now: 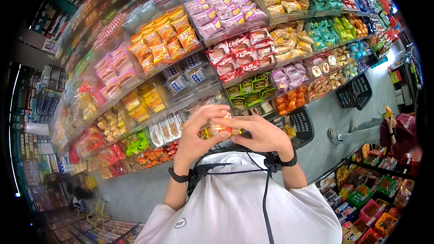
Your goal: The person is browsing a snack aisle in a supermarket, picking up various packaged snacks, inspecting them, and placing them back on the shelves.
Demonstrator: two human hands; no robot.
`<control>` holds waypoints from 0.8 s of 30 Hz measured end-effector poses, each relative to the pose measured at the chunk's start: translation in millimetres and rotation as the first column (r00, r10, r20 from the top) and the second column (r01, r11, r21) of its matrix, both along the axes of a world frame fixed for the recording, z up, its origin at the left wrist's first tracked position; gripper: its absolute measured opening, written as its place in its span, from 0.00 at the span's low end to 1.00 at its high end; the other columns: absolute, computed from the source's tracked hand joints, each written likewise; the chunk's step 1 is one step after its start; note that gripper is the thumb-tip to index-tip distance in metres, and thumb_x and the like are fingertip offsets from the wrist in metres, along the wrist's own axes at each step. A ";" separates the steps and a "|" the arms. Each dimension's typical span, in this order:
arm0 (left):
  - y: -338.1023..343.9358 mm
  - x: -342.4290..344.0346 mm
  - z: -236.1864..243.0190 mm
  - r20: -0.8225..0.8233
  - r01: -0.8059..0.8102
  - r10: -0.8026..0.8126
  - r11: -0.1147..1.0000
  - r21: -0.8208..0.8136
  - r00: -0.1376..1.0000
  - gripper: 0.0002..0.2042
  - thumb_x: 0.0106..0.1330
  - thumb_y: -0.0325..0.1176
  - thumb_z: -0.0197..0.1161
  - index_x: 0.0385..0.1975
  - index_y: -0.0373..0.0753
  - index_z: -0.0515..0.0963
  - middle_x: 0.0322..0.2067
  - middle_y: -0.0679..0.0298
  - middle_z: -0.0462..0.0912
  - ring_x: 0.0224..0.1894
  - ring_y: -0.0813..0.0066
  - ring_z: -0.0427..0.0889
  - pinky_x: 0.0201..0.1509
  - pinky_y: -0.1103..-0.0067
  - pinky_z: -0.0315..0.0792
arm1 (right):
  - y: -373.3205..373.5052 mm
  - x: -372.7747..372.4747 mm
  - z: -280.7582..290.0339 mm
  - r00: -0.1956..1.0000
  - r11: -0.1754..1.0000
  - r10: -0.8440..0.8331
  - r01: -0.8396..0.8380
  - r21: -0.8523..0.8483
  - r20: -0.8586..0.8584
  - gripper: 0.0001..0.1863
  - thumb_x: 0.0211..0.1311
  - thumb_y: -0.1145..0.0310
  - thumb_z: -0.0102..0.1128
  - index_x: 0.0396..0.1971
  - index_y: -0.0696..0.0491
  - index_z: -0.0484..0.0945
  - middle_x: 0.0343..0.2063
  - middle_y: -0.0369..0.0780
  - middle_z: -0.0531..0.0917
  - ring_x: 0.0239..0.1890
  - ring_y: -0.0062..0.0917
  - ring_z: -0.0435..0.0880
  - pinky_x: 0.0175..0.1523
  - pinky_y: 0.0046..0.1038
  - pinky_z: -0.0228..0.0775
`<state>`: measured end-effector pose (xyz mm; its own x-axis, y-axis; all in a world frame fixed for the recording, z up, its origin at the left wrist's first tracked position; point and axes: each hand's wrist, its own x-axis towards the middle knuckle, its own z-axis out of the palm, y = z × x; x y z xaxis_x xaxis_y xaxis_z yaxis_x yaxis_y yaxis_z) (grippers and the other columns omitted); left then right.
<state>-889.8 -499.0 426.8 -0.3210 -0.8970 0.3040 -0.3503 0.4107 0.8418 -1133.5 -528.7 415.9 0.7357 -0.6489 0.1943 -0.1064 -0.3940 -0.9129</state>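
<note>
My left hand (199,133) and my right hand (260,133) meet at chest height around a small crinkly yellow, red and white snack packet (216,129), both gripping it with curled fingers that partly cover it. Behind them rises a tiered snack display: red and white packets (239,52), green and black packets (248,92), orange packets (162,40), and silver long packets (167,129) to the left of my hands.
A black basket (302,126) stands by the display at my right, another (355,90) farther along the grey aisle floor (330,153). A person in maroon (398,131) is at the right. Boxed goods (375,203) fill shelving at lower right; more racks line the left.
</note>
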 end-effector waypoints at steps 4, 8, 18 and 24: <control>-0.8 -1.1 -12.8 -0.222 -0.084 0.105 0.991 0.104 0.969 0.25 0.65 0.32 0.80 0.61 0.38 0.81 0.66 0.54 0.86 0.68 0.58 0.84 0.75 0.62 0.75 | 0.1 -1.4 3.4 0.998 0.999 -0.051 0.051 -0.011 0.037 0.42 0.69 0.70 0.72 0.82 0.41 0.68 0.55 0.49 0.89 0.51 0.47 0.90 0.58 0.42 0.82; -2.1 -3.4 -5.2 -0.393 -0.075 0.091 0.996 0.056 0.915 0.25 0.74 0.36 0.76 0.65 0.35 0.76 0.70 0.43 0.80 0.73 0.53 0.79 0.80 0.59 0.70 | -5.6 0.5 -0.4 0.977 0.991 -0.120 0.106 0.085 0.174 0.49 0.66 0.72 0.76 0.85 0.45 0.62 0.55 0.45 0.90 0.54 0.39 0.92 0.64 0.39 0.82; 10.2 1.8 -12.3 -0.509 -0.112 0.103 0.994 0.014 0.855 0.27 0.76 0.39 0.75 0.67 0.37 0.72 0.75 0.39 0.73 0.78 0.47 0.73 0.82 0.57 0.66 | -10.9 21.4 4.9 0.959 0.960 -0.239 0.210 0.185 0.152 0.43 0.58 0.58 0.86 0.70 0.55 0.73 0.52 0.43 0.90 0.48 0.35 0.89 0.55 0.35 0.80; 13.4 -1.1 -7.9 -0.501 -0.170 0.143 0.985 -0.008 0.854 0.29 0.77 0.42 0.74 0.70 0.37 0.69 0.77 0.39 0.70 0.78 0.46 0.73 0.83 0.56 0.65 | -10.3 24.8 -7.4 0.992 0.983 -0.121 0.127 -0.131 0.046 0.17 0.68 0.59 0.77 0.38 0.59 0.85 0.36 0.47 0.88 0.40 0.46 0.88 0.46 0.43 0.80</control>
